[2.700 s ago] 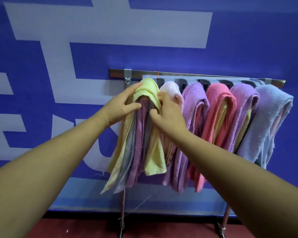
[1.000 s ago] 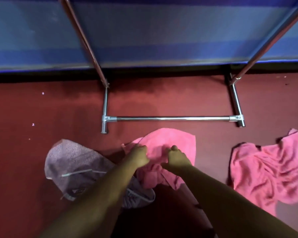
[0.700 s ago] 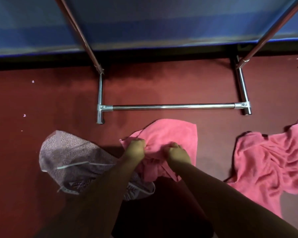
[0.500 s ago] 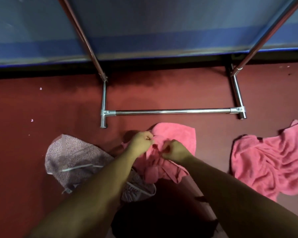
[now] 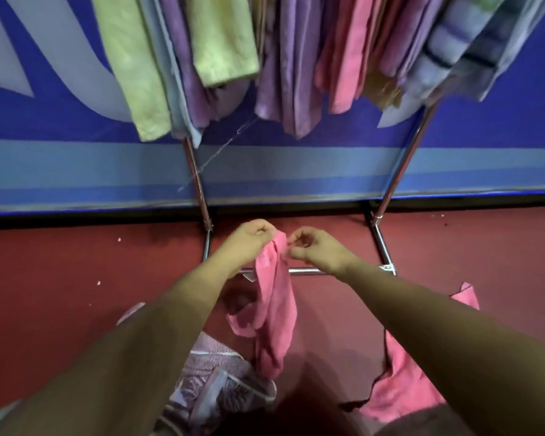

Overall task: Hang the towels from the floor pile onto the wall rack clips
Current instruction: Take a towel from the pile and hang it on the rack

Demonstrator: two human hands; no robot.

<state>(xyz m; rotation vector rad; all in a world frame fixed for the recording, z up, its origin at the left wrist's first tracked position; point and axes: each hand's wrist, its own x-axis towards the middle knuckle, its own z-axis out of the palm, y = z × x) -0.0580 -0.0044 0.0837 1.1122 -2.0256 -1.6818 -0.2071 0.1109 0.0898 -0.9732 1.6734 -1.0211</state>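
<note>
Both hands are gripping the top edge of a pink towel [image 5: 274, 303]: the left hand [image 5: 249, 242] and the right hand [image 5: 317, 248] are pinching it side by side, close together. The towel is hanging between the forearms, in front of the rack [image 5: 400, 171]. A second pink towel [image 5: 403, 388] and a patterned towel [image 5: 221, 382] are lying on the floor [image 5: 60, 278]. Hung towels [image 5: 224, 39] are filling the rack above.

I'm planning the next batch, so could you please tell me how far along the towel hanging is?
Done: a row of towels hangs from the rack. In hand: left hand and right hand pinch a pink towel by its top. Left: a second pink towel and a patterned towel on the floor.
</note>
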